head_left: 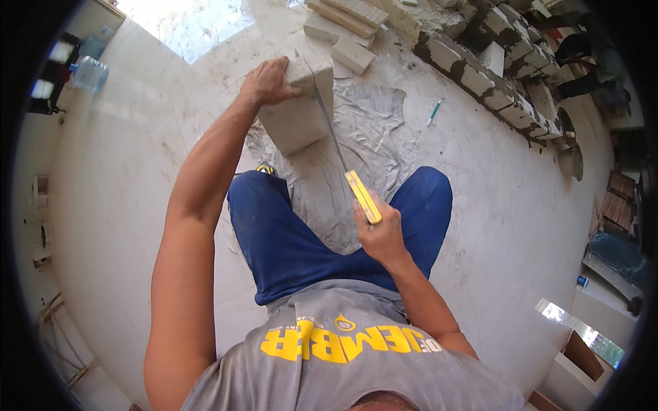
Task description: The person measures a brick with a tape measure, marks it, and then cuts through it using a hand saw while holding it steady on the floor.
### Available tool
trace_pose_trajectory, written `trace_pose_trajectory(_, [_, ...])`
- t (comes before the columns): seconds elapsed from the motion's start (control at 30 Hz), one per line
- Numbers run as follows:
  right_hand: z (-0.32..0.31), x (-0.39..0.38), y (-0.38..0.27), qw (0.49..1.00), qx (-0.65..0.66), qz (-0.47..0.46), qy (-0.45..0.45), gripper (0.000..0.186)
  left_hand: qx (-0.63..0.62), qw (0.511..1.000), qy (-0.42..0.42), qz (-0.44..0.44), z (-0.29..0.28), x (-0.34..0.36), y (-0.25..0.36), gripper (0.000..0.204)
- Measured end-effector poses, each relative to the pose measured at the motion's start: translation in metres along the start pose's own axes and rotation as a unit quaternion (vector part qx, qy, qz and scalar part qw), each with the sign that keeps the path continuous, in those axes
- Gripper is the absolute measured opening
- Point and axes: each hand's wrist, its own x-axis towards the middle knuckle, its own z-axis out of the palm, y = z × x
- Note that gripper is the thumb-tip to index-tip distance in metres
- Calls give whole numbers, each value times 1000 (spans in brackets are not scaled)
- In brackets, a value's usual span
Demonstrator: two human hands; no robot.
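A pale grey building block point(298, 113) stands upright on the dusty floor between my knees. My left hand point(269, 82) grips its top left corner and steadies it. My right hand point(380, 233) is closed around the yellow handle of a hand saw point(362, 195). The saw's thin blade point(325, 116) runs up and away from me into the top of the block, along its right side. Grey dust and a crumpled plastic sheet point(370, 130) lie on the floor around the block.
A low wall of mortared blocks point(493, 82) runs along the upper right. Loose blocks point(346, 31) are stacked beyond the one I hold. A green pencil point(434, 111) lies on the floor near the wall. Water bottles point(89, 72) stand at the upper left.
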Motion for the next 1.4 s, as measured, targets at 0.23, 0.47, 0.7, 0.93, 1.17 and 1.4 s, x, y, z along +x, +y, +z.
trace_pose_trajectory(0.23, [-22,74,-5,995,-10,27,-91,44,-49,995,62,-58,8,-12,-90,94])
trace_pose_trajectory(0.47, [-60,39,-16,993,-9,48,-105,52,-27,993,41,-106,0,-19,-75,97])
trace_pose_trajectory(0.7, [-111,-13,-68,989,39,92,-107,49,-30,995,40,-85,6,-23,-49,93])
trace_pose_trajectory(0.93, [-142,-49,-58,986,104,134,2,47,-140,953,59,-263,-10,-55,-108,96])
trace_pose_trajectory(1.17, [16,47,95,938,-248,242,18,87,-147,955,139,-218,5,-109,-50,84])
trace_pose_trajectory(1.4, [97,13,226,871,-332,348,-99,102,-130,965,152,-168,10,-153,21,74])
